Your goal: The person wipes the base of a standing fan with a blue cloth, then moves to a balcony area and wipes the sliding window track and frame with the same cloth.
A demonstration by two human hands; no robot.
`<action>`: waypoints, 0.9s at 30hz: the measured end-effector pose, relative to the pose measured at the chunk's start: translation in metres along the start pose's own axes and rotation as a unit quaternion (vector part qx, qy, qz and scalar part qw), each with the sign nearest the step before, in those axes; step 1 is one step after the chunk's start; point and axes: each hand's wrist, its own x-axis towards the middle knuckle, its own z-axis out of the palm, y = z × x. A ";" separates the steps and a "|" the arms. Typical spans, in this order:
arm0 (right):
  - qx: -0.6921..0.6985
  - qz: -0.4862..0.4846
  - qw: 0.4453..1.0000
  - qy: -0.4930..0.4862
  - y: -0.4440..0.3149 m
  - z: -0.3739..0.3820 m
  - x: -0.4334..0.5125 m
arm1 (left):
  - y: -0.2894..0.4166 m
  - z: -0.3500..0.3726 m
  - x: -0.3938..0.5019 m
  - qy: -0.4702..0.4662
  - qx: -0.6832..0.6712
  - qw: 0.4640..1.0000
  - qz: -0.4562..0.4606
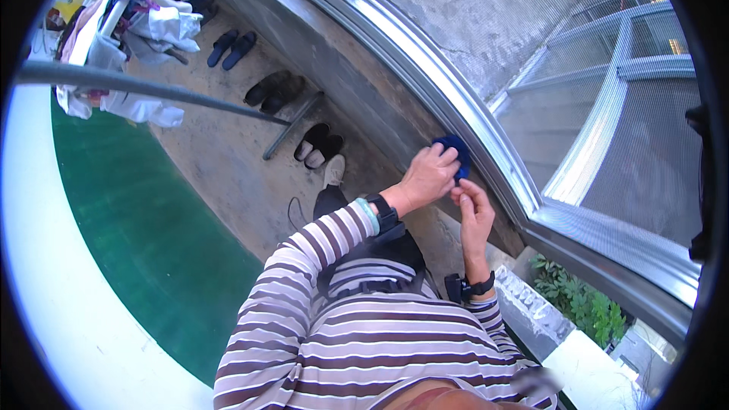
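A dark blue cloth (pixel 464 160) is bunched up against the concrete ledge, right beside the aluminium window frame. My left hand (pixel 428 175) grips it from the left, its curled fingers covering part of the fabric. Just below, my right hand (pixel 477 210) has bent fingers, and its fingertips meet the lower end of the cloth. Whether they pinch the fabric is hidden by the overlap with the left hand. Each wrist carries a black strap, the left one a black wristband (pixel 385 213) and the right one a band with a small device (pixel 457 287).
A sliding screen window (pixel 455 28) rises along the right. Several pairs of shoes (pixel 319 145) line the concrete floor by the wall. A grey metal pole (pixel 171 91) crosses at left, below hanging laundry (pixel 165 23). A green surface (pixel 142 228) curves along the left; leafy plants (pixel 586 302) grow lower right.
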 end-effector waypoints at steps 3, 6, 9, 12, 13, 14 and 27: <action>0.010 -0.040 0.998 0.040 -0.009 -0.017 -0.014 | 0.006 0.012 -0.023 -0.083 -0.427 0.875 -0.213; 0.019 -0.060 0.998 0.027 -0.014 -0.013 -0.017 | -0.004 -0.006 -0.061 0.006 -0.736 0.547 -0.399; 0.054 -0.052 0.996 -0.044 -0.014 0.016 -0.015 | -0.022 -0.045 -0.099 0.072 -0.748 0.484 -0.449; 0.028 -0.064 0.987 -0.145 -0.019 0.057 -0.017 | -0.038 -0.081 -0.133 0.118 -0.779 0.451 -0.419; 0.040 -0.075 0.981 -0.175 -0.024 0.076 -0.019 | -0.040 -0.092 -0.142 0.160 -0.751 0.455 -0.450; 0.031 -0.068 0.974 -0.212 -0.030 0.096 -0.020 | -0.041 -0.102 -0.151 0.204 -0.738 0.462 -0.447; -0.152 -0.312 0.793 -0.500 -0.094 0.445 -0.098 | -0.111 -0.334 -0.344 0.440 -0.643 0.511 -0.364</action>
